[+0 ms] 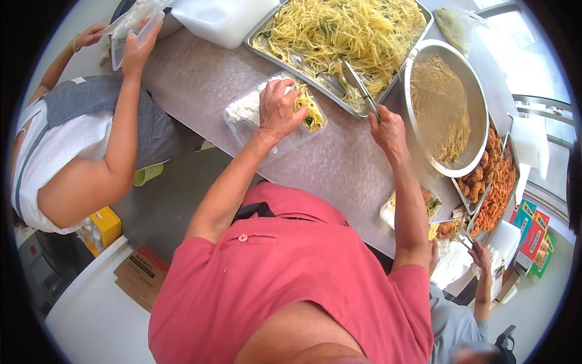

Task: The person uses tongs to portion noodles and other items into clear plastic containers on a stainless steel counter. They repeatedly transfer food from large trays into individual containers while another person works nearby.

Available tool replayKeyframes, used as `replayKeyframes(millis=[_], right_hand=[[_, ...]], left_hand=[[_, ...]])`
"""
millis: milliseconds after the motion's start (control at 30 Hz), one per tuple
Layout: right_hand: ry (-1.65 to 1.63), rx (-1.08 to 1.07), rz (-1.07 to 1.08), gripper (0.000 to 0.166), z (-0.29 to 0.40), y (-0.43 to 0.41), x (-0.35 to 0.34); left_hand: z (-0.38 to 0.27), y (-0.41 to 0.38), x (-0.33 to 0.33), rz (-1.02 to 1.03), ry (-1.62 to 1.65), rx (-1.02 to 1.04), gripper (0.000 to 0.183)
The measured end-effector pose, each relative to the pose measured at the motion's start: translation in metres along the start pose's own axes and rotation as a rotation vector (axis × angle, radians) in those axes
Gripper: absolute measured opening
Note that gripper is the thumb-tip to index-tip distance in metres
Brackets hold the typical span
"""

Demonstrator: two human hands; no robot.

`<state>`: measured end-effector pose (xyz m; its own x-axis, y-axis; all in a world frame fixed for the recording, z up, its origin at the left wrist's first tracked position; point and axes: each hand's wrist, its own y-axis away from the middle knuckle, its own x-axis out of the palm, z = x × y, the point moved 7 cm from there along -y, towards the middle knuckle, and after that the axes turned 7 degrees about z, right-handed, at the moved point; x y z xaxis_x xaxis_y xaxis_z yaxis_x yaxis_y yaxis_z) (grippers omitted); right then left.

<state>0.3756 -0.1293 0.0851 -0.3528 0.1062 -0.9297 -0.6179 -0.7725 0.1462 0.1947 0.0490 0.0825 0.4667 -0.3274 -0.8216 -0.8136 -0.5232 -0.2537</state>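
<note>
My left hand [279,104] is over a clear plastic meal box [243,132], its fingers spread and touching or just above the food. White rice [243,107] fills the box's far left part, and yellow shredded potato [311,107] with bits of green lies on its right side. My right hand [388,129] grips metal tongs [359,86]. Their tips reach over the near corner of a large metal tray [313,84], which is heaped with the same yellow shreds [345,27]. Whatever lies beneath my left palm is hidden.
On the right stand a steel bowl of brown noodles [439,104] and trays of fried pieces [493,195]. A white plastic tub [223,20] is at the back. One co-worker's hand [138,50] holds a box at left; another's hand [479,255] uses tongs at right.
</note>
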Motion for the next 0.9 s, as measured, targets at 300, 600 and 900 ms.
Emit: replayKeyframes(millis=[300,600,900], right_hand=[[-0.548,0.151,0.053,0.022,-0.011,0.017,0.002],[-0.645,0.065,0.117,0.023,0.012,0.058,0.0],[-0.283,-0.175,0.147,0.015,0.054,0.091,0.023]], left_hand=[[0.028,0.02,-0.031,-0.059,0.104,-0.067,0.027],[0.046,0.042,-0.04,-0.062,0.137,-0.134,0.024],[0.04,0.044,-0.028,0.005,0.156,-0.144,0.023]])
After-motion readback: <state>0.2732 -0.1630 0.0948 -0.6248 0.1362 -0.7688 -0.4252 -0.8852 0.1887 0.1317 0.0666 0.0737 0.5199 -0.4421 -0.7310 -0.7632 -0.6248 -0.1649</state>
